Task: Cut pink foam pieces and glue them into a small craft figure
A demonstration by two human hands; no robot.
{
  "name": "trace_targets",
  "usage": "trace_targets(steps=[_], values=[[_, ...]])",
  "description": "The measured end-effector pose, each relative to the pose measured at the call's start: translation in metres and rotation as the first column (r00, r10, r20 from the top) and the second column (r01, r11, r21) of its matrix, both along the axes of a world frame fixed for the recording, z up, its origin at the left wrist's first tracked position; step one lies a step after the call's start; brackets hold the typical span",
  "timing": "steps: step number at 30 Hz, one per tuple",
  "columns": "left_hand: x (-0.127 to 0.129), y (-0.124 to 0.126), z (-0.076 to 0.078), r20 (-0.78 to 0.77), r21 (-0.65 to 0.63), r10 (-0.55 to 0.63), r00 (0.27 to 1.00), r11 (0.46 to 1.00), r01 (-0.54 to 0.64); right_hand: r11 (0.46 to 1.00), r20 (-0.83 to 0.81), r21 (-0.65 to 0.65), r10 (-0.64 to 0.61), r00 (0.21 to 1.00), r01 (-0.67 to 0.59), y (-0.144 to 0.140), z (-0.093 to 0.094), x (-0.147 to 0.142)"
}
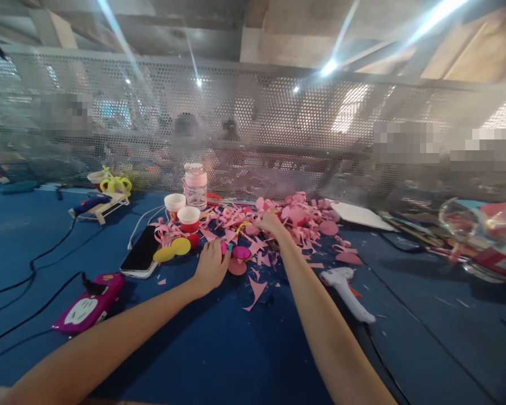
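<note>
My left hand [212,265] rests on the blue table with its fingers curled together, beside a magenta disc [242,252] and a small teal piece [230,247]. Whatever its fingers close on is too small to make out. Farther forward, my right hand [270,223] reaches into a heap of pink paper scraps [295,216], next to a curved yellow strip [243,225]; its fingertips are lost among the scraps. Left of my left hand lie yellow discs [180,246] and a red disc [194,241]. A pink disc [236,266] lies just right of that hand.
Paper cups [189,219] and a pink-lidded bottle [196,185] stand behind the scraps. A phone [141,253] and a corded magenta box [88,304] lie left. To the right are a white glue gun [349,293] and a plastic tub [489,242]. A perforated metal screen [253,129] rises behind.
</note>
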State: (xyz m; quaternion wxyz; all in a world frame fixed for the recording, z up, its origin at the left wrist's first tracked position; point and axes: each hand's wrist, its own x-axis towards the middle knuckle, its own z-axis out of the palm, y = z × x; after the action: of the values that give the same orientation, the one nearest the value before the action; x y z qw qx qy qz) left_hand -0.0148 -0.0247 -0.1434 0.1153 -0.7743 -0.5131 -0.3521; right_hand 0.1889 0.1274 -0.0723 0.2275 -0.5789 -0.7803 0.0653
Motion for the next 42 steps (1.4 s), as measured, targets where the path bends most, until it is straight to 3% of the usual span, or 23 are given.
trace_targets(steps=[6, 10, 14, 19, 23, 27, 34, 42], values=[[0.000, 0.000, -0.002, -0.070, 0.001, 0.002, 0.998, 1.000, -0.002, 0.982, -0.287, -0.154, 0.064, 0.956, -0.112, -0.003, 0.025, 0.019], [-0.001, 0.002, -0.005, -0.123, 0.035, -0.024, 0.992, 0.999, 0.028, 0.955, -0.469, -0.180, 0.129, 0.874, -0.237, -0.015, 0.042, 0.032], [-0.005, 0.006, -0.009, -0.144, 0.069, -0.032, 0.989, 0.997, 0.043, 0.919, -0.596, -0.205, 0.155, 0.788, -0.336, -0.024, 0.047, 0.035], [-0.008, 0.008, -0.009, -0.185, 0.079, -0.023, 0.982, 0.996, 0.038, 0.908, -0.671, -0.188, 0.159, 0.724, -0.374, -0.030, 0.050, 0.038], [-0.003, 0.005, -0.004, -0.050, 0.041, -0.007, 0.999, 0.999, 0.009, 0.923, -0.713, -0.171, 0.126, 0.690, -0.345, -0.033, 0.058, 0.039], [0.002, 0.002, -0.001, 0.052, 0.038, -0.017, 0.998, 0.999, 0.015, 0.925, -0.810, -0.098, 0.140, 0.569, -0.367, -0.040, 0.072, 0.034], [-0.002, 0.002, -0.003, -0.119, 0.105, -0.064, 0.991, 0.991, 0.077, 0.885, -0.882, -0.023, 0.202, 0.426, -0.466, -0.056, 0.091, 0.022], [0.003, -0.002, 0.008, 0.076, -0.065, 0.055, 0.996, 0.997, -0.050, 0.856, -0.933, 0.030, 0.209, 0.292, -0.516, -0.068, 0.097, 0.011]])
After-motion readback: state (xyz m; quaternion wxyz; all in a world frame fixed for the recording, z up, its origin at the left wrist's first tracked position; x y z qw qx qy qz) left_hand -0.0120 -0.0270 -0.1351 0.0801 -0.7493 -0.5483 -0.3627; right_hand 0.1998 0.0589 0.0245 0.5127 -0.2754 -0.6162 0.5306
